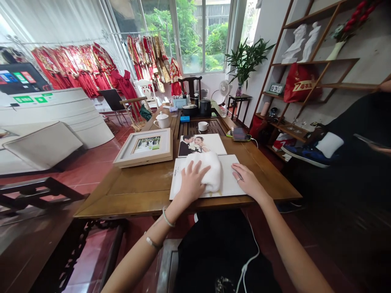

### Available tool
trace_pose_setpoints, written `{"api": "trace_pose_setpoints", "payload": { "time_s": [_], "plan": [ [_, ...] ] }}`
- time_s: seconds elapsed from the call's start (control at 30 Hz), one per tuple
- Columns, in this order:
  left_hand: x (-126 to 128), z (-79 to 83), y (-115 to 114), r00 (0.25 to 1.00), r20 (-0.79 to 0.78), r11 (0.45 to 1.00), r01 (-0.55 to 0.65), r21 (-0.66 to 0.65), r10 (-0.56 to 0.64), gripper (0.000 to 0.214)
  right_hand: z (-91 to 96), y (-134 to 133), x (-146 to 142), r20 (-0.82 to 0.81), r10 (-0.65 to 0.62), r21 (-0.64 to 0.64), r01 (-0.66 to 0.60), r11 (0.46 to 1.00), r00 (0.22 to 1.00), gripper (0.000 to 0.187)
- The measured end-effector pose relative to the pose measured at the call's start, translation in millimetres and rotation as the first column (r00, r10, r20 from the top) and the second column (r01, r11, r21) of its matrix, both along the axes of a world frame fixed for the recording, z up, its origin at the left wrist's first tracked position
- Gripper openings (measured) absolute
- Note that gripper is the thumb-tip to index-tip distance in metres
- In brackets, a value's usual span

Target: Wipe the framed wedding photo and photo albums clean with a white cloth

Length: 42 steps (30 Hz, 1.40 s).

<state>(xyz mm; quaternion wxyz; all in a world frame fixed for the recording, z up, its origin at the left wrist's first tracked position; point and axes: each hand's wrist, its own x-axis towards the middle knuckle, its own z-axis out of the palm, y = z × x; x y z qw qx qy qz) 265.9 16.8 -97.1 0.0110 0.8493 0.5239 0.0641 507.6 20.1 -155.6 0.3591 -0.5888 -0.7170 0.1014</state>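
A folded white towel (210, 173) lies on a white board (229, 179) at the table's near edge. My left hand (193, 179) grips the towel from above, fingers spread over it and pressing it against the board. On the board's right part rests my right hand (244, 179), its fingers stretched out flat and a ring on one of them. Small dark print shows near the board's left edge, while the towel hides much of its middle. Just beyond it lies a photo panel (214, 142) of a couple, partly covered by the towel.
A wooden picture frame (145, 146) lies to the left on the wooden table (262, 167). Farther back stand a white lidded teapot (161, 120), a white cup (203, 126) and a blue box (185, 119). At right, another person's dark-clothed leg (345, 126) is beside the table.
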Motion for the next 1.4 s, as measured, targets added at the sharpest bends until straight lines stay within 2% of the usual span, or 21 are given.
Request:
{"api": "trace_pose_setpoints", "payload": {
  "time_s": [0.2,0.3,0.4,0.67,0.77,0.9,1.1,1.4],
  "plan": [
    [-16,-2.5,-59,1.0,0.021,1.0,0.005,-0.009,-0.005,0.079,-3.8,0,3,-0.026,0.065,0.007,-0.065,0.998,0.998,0.038],
    [-26,-3.5,-64,1.0,0.011,1.0,-0.022,0.014,0.022,0.077,-2.8,1,7,-0.066,0.129,0.008,-0.129,0.992,0.989,0.037],
    [-32,-1.4,-43,1.0,-0.006,0.999,-0.027,0.027,0.028,0.071,-1.9,2,11,-0.108,0.152,-0.02,-0.155,0.988,0.982,0.036],
    [-29,1.1,43,0.996,-0.008,0.993,-0.086,0.077,0.087,0.061,1.1,0,14,-0.119,0.152,-0.063,-0.16,0.985,0.981,0.038],
    [-25,-0.6,58,0.996,-0.01,0.993,-0.087,0.083,0.088,0.062,0.8,0,13,-0.106,0.15,-0.07,-0.158,0.985,0.983,0.039],
    [-11,-1.3,60,0.998,-0.049,0.998,-0.036,0.051,0.038,0.063,-1.4,1,13,-0.112,0.146,-0.04,-0.152,0.988,0.983,0.037],
    [-5,5.7,36,0.999,-0.053,1.0,0.01,-0.009,-0.01,0.066,-2.2,2,13,-0.126,0.145,-0.033,-0.15,0.988,0.981,0.037],
    [-44,3.8,-51,0.999,-0.013,0.999,0.044,-0.012,-0.044,0.08,-2.1,2,13,-0.131,0.139,-0.031,-0.144,0.989,0.982,0.036]
  ]
}}
